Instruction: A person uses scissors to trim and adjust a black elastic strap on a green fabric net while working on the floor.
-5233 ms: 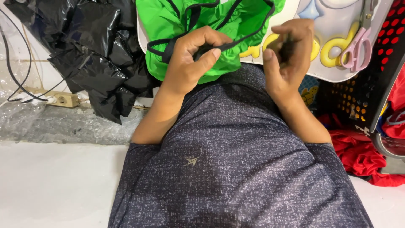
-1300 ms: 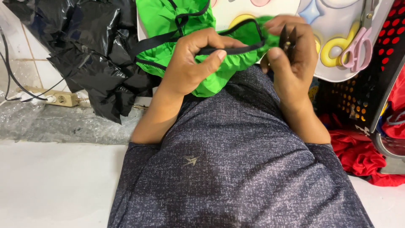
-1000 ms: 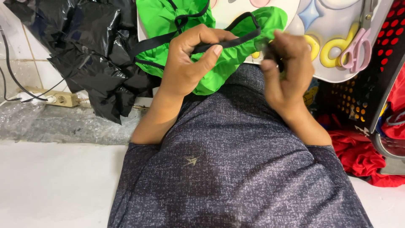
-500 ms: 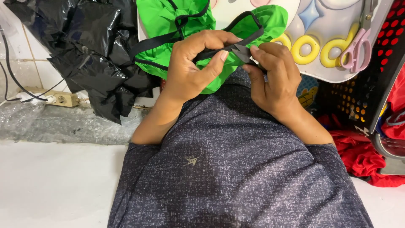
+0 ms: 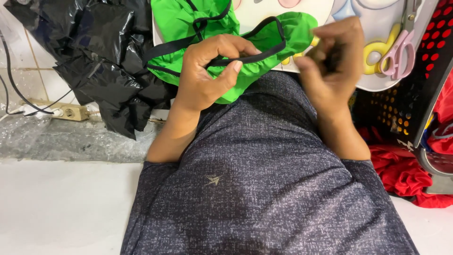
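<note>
My left hand [image 5: 207,78] grips a bright green garment [image 5: 181,21] by its black elastic strap [image 5: 271,26], thumb pressing the strap against the fingers. The garment is held up over my chest, in front of my dark grey speckled shirt [image 5: 259,179]. My right hand [image 5: 330,61] is raised to the right of the garment, a short gap away from it, and is blurred by motion. Its fingers are pinched together with something dark between them; I cannot make out what.
A crumpled black plastic bag [image 5: 104,56] lies at the left above a power strip [image 5: 71,112] with a cable. Behind the garment is a white board [image 5: 264,9] with coloured shapes. Pink-handled scissors [image 5: 401,47] hang at the right, near a black perforated basket [image 5: 401,108] and red cloth [image 5: 406,170].
Half a second ago my right hand was at the strap beside my left thumb. It has now pulled away up and to the right. My left hand keeps its grip.
</note>
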